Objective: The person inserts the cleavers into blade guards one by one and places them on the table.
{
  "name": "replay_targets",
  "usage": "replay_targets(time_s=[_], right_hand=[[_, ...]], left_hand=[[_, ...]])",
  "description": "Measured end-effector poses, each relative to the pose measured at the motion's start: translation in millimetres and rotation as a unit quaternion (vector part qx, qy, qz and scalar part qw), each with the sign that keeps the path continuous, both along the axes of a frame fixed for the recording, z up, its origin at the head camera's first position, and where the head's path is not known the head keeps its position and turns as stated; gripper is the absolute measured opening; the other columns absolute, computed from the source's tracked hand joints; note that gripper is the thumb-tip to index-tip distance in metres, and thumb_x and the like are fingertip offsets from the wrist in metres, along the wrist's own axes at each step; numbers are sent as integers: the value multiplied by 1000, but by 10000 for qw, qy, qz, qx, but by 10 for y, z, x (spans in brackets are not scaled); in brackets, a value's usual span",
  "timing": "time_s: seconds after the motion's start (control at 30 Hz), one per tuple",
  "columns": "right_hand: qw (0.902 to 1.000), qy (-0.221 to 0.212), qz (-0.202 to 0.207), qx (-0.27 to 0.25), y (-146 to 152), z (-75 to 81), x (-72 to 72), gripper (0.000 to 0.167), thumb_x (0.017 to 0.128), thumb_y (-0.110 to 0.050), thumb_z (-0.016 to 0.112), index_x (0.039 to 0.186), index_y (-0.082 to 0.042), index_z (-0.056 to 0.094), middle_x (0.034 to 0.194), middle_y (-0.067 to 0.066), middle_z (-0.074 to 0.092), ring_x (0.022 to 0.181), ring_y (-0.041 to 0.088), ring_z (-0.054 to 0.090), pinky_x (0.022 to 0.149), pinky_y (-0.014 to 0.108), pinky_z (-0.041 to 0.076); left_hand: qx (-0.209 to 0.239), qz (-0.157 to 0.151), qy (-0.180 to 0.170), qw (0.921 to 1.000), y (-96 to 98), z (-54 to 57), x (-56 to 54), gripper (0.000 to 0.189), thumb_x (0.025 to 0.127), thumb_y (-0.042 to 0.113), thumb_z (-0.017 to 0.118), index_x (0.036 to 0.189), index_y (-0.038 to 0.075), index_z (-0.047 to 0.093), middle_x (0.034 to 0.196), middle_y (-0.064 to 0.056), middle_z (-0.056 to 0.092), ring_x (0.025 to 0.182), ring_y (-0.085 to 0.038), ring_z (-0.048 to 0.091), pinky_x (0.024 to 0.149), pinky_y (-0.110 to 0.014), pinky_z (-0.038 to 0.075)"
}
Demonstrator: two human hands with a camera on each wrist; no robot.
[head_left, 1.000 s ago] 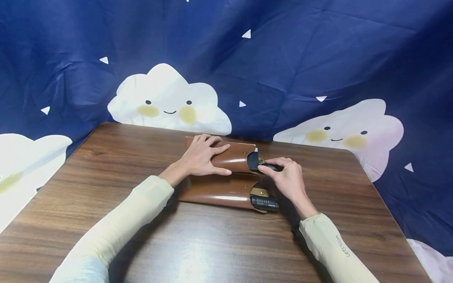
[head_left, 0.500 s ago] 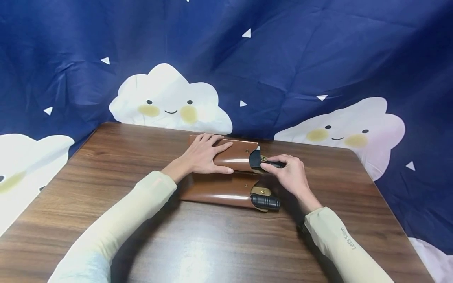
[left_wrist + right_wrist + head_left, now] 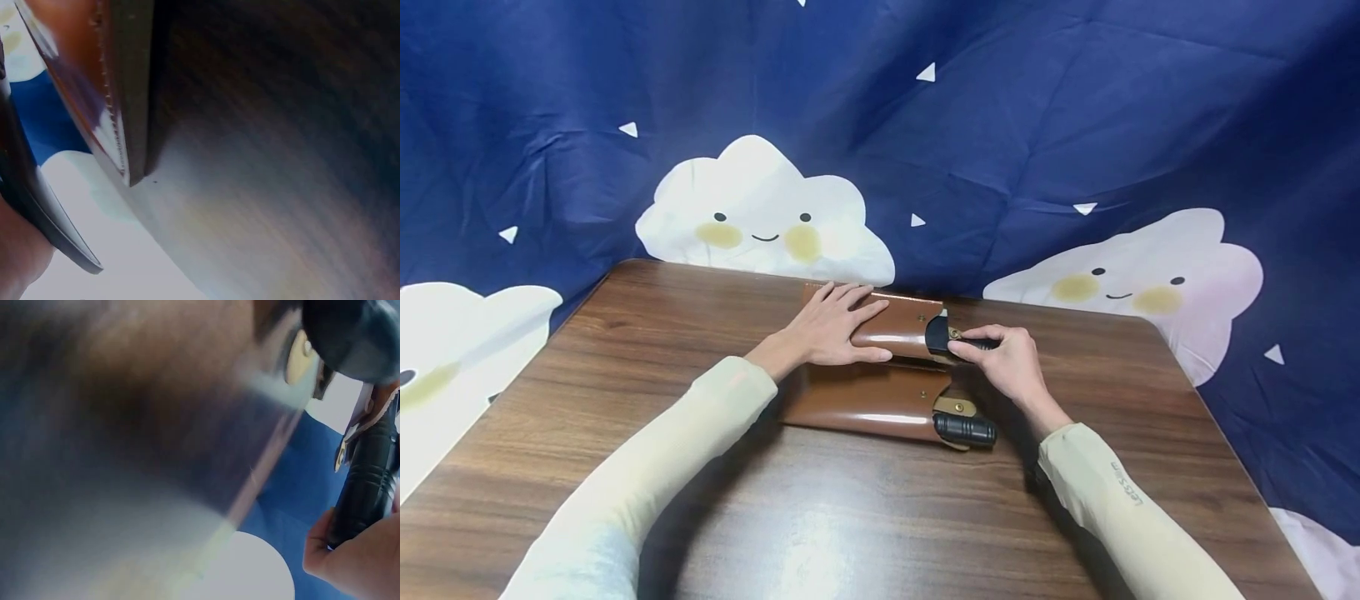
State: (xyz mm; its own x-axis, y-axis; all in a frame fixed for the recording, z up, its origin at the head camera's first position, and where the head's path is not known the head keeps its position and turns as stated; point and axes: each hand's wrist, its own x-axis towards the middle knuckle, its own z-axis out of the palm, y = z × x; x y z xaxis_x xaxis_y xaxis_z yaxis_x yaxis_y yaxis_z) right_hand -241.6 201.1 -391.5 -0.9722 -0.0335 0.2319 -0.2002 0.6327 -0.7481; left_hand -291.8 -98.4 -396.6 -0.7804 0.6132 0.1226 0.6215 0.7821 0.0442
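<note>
Two brown glossy leather sheaths lie side by side on the table. My left hand (image 3: 831,329) rests with spread fingers on the far sheath (image 3: 902,327), its wrist end crossing near the sheath's left part. Out of that sheath's right opening come a flat black piece (image 3: 937,335) and a black ribbed handle (image 3: 365,481). Thumb and fingers of my right hand (image 3: 1009,358) pinch this handle, covering much of it in the head view. The near sheath (image 3: 865,400) has its own black ribbed handle (image 3: 966,430) sticking out at the right, beside a tan snap strap (image 3: 955,407).
Beneath everything is a dark wood-grain table (image 3: 880,517). A blue curtain (image 3: 985,108) printed with white smiling clouds hangs right behind the table's far edge. Pale sleeves cover both forearms.
Over the last half second my right hand, the handle and the far sheath shift slightly left, after a small shift right before that. My left hand stays on the sheath.
</note>
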Motion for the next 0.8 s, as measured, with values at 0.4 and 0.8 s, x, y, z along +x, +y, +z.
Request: replay_targets(time_s=[0.4,0.8], right_hand=[[9993,-328,-73,135,-29,-79,-152,36,79,-37,88,99,-7,82,105,11,76,97,29,69,83,38,50],[9968,-791,-62,77,-52,-171,-297,35,80,-34,88,101,-6,81,112,12,74,106,30,65,87,37,47]], left_hand=[[77,83,-629,9980,-1,-162,-142,91,90,79,45,161,24,31,166,-13,24,153,-33,15,119,-62,9],[-23,294,-1196,9924,11,-281,-259,92,90,81,41,163,27,25,168,-9,18,155,-30,8,119,-62,4]])
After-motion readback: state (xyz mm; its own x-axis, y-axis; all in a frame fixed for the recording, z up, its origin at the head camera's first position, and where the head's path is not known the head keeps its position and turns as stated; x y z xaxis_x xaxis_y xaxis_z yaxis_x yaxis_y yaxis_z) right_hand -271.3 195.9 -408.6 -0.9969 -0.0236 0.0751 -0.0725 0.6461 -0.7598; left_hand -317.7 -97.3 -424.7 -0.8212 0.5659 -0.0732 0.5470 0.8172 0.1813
